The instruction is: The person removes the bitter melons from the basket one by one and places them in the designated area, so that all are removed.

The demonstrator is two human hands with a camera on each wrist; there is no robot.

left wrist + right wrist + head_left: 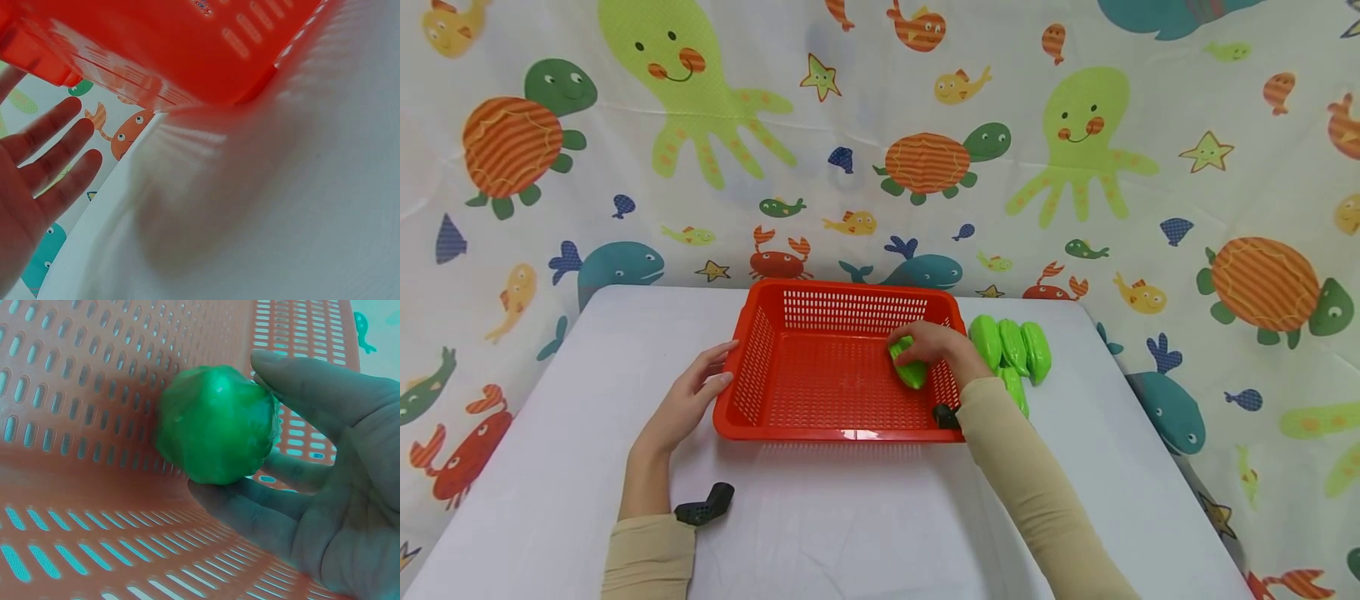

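A red plastic basket [842, 433] with slotted walls stands on the white table. Inside it, near its right wall, my right hand [934, 343] grips a shiny green bitter melon [911, 371]. Thumb and fingers lie around its lumpy surface [215, 425] in the right wrist view, and the basket's slotted floor and wall show behind. At the basket's left side is my left hand [694, 392], fingertips at the rim. The left wrist view shows several of its fingers [69, 178] spread and nearly straight, with the thumb hidden.
Several more green bitter melons [1013, 346] lie on the table just right of the basket, partly behind my right forearm. A printed sea-animal cloth [865, 100] hangs behind the white table [827, 517]. Black wrist devices [706, 505] sit at both wrists.
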